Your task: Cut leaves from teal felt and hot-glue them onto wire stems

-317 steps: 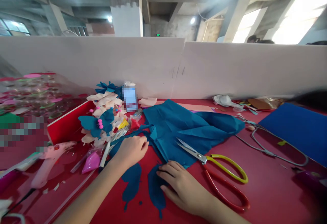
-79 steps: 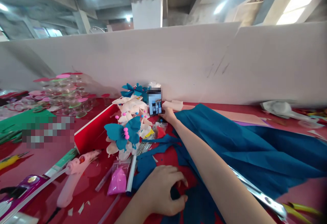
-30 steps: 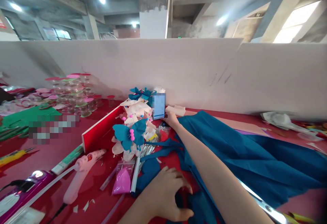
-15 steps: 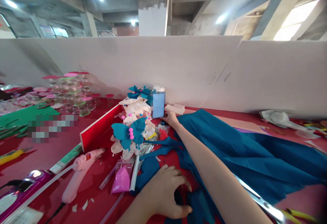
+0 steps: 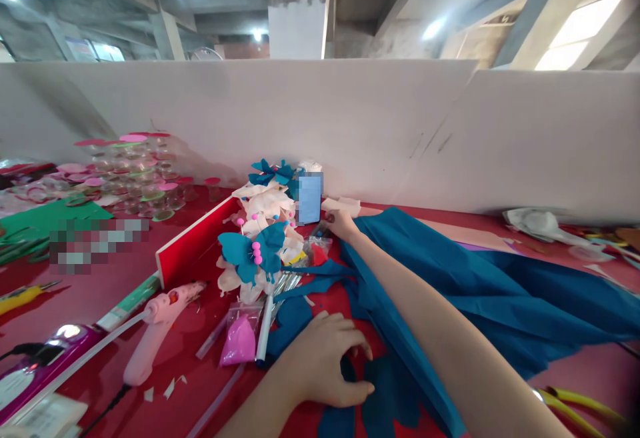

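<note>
My left hand (image 5: 333, 358) rests low over the table with thumb and fingers curved apart, holding nothing. Cut pieces of blue fabric (image 5: 390, 395) lie beside and under it. Stretched forward, my right hand (image 5: 343, 225) has its fingers closed close to a propped phone (image 5: 309, 199). Something small and dark shows at its fingertips, too small to name. A large blue fabric sheet (image 5: 480, 291) spreads under and to the right of my right forearm. Left of the hands stands a blue fabric butterfly (image 5: 253, 251) with pink beads.
A pink glue gun (image 5: 153, 338) lies at left by a red board (image 5: 195, 241). A bag of pink material (image 5: 239, 341) and a white pen (image 5: 265, 328) sit near my left hand. Yellow-handled scissors (image 5: 575, 405) lie lower right. Stacked clear cups (image 5: 145, 178) stand back left.
My right hand has drawn slightly away from the phone's base, to the right. The blue sheet's near edge has shifted and covers the scissors' blades. My left hand stays almost still.
</note>
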### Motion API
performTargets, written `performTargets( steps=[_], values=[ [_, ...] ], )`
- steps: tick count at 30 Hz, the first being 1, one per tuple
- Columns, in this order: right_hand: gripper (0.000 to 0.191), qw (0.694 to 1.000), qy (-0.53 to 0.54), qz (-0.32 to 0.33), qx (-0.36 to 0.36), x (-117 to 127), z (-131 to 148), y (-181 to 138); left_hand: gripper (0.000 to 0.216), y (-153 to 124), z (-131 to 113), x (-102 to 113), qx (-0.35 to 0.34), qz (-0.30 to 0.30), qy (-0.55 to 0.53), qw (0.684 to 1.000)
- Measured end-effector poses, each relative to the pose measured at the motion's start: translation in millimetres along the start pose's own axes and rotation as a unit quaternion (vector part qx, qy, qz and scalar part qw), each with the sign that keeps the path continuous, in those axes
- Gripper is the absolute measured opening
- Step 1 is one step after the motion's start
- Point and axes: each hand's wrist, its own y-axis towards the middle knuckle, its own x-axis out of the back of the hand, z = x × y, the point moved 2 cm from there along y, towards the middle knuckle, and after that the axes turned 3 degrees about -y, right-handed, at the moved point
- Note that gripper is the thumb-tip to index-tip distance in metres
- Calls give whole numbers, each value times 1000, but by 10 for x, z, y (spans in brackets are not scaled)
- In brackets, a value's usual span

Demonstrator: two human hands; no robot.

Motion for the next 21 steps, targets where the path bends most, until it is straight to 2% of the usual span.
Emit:
performTargets(
  steps=[7,12,16,21],
  values=[
    [15,997,-51,7,50,216,167,-402,29,9,-34,25,-15,-1,9,1000],
    [27,993,-94,14,74,279,205,-614,28,3,-43,18,-15,-4,21,1000],
    [30,988,-131,23,79,285,234,-625,27,0,-43,13,-15,-3,24,1000],
    [29,983,-178,16,51,327,334,-459,27,5,-32,10,-2,1,33,999]
  ],
)
